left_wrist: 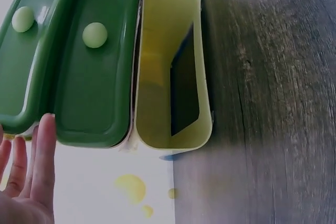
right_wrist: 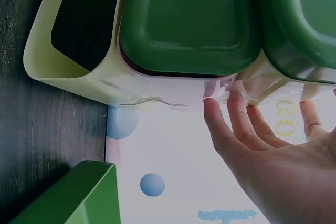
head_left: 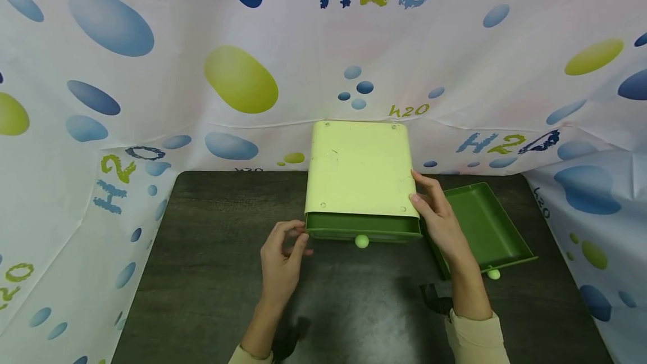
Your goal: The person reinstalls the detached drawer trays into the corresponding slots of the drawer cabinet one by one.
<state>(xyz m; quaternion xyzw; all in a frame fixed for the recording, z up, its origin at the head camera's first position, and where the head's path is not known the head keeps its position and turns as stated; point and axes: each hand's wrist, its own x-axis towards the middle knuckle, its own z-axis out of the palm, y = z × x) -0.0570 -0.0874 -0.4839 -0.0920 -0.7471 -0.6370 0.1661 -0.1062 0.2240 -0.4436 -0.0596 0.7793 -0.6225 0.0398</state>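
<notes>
Nearest the camera, two cream sleeves (head_left: 475,339) lead up to the hands over the dark wood-grain bench (head_left: 212,274). The left hand (head_left: 283,260) hovers just near the left front corner of the drawer cabinet (head_left: 359,170), fingers loosely curled and holding nothing; whether a fingertip touches the cabinet cannot be told. The right hand (head_left: 440,221) is released too, its fingers nearly straight and resting against the cabinet's right side near the front edge. The cabinet is pale yellow-green and stands in the middle of the bench's far half, its back close to the printed bubble backdrop (head_left: 151,72). Its long axis runs near to far, and its drawer fronts face the person. A dark green drawer (head_left: 364,228) with a pale round knob (head_left: 361,241) sits in it, front about flush with the shell. The wrist views show an empty slot (left_wrist: 176,77) lowest in the shell. A second green drawer (head_left: 485,226) lies out on the bench just right of the cabinet, open side up, its knob end towards the near right.
</notes>
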